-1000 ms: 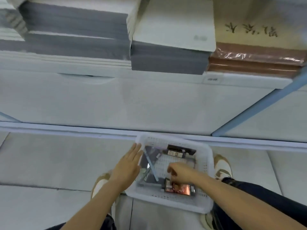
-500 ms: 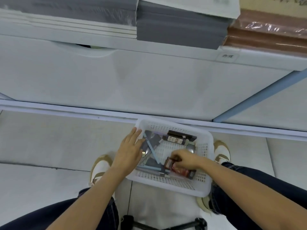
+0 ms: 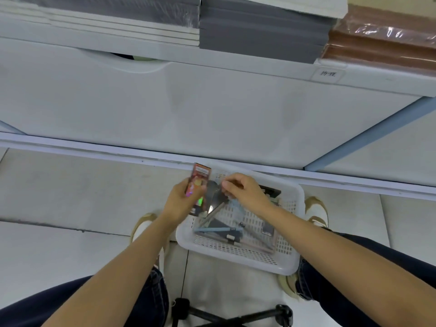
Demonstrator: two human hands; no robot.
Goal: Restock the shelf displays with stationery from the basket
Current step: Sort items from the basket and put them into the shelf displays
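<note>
red pack (image 3: 199, 182) lifted into left hand (image 3: 181, 199), right hand (image 3: 245, 192) curled over basket (image 3: 292, 264), grip unclear

left hand (image 3: 180, 202): grips red pack (image 3: 200, 177) | right hand (image 3: 246, 192): curled beside grey packet (image 3: 213, 197), grip unclear | basket (image 3: 236, 265): on floor

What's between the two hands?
Head view: a dark glossy pack over the basket, its corner seemingly pinched by the right hand; the left hand holds a red pack.
</note>
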